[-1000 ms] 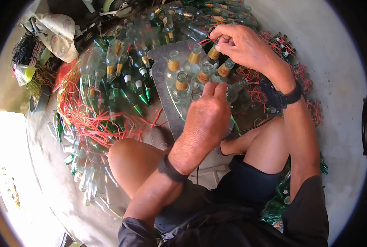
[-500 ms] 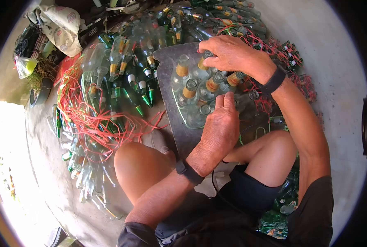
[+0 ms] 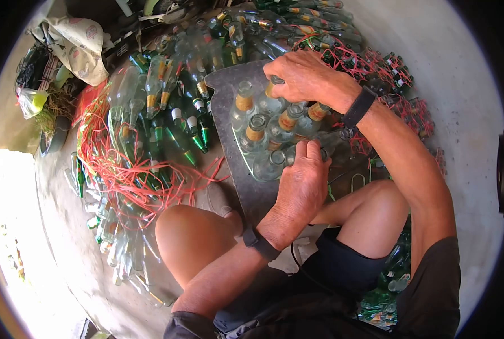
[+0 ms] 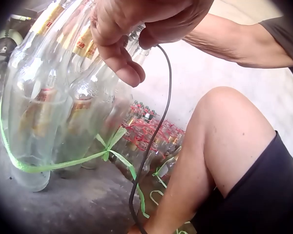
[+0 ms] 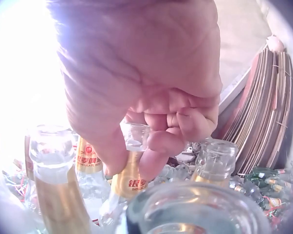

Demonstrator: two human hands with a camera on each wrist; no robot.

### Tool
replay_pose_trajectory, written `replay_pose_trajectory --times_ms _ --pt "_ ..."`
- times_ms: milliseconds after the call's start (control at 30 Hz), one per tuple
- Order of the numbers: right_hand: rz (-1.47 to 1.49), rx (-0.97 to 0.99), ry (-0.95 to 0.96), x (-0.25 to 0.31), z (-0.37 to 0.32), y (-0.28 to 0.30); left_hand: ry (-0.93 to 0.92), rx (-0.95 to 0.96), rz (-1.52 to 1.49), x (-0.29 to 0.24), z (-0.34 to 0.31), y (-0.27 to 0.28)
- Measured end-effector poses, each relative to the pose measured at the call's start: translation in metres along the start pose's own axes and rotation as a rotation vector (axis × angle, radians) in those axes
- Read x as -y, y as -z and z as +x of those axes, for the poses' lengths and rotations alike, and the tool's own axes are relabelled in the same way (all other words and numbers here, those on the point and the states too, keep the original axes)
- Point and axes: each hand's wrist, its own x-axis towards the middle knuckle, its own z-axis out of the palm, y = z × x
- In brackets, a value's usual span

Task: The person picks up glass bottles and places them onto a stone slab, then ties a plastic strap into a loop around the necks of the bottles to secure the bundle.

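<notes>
Clear bottles with gold neck labels stand together on a dark board. A green strap runs round the lower part of the group, with a knot on one side. My right hand grips a gold-labelled bottle neck on the far side, thumb and fingers on opposite sides. At the near side my left hand has its fingers curled round a bottle neck, mostly hidden under it.
Loose red strips lie over bottles at the left. Red-tied bottles are heaped beyond my right hand, near a pale wall. A dark cable hangs beside the bottles. Flat stacked sheets lean at the right.
My right hand has come down from beside a red strip beyond the bottles onto a far bottle's neck. My left hand stays at the near necks, slightly shifted.
</notes>
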Motion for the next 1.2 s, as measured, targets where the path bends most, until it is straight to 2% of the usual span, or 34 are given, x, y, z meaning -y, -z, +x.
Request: replay_pose_trajectory --times_ms 333,567,733,867,933,1200 --pt "0.064 -0.110 -0.021 -0.005 0.005 -0.005 0.006 0.064 0.011 -0.002 -0.005 0.002" --pt "0.016 -0.118 -0.024 -0.004 0.006 -0.006 0.011 0.076 0.017 -0.001 -0.008 0.002" --pt "0.082 -0.061 -0.108 -0.001 0.010 -0.001 -0.020 0.082 0.036 -0.001 -0.010 0.003" --pt "0.089 -0.069 -0.104 -0.004 0.010 -0.004 -0.018 0.104 0.041 -0.002 -0.012 0.005" --pt "0.053 -0.169 -0.043 -0.007 0.011 -0.010 -0.021 0.106 0.029 -0.001 -0.011 0.006" --pt "0.068 -0.173 -0.055 -0.010 0.011 -0.016 -0.040 0.105 0.051 0.001 -0.014 0.005"
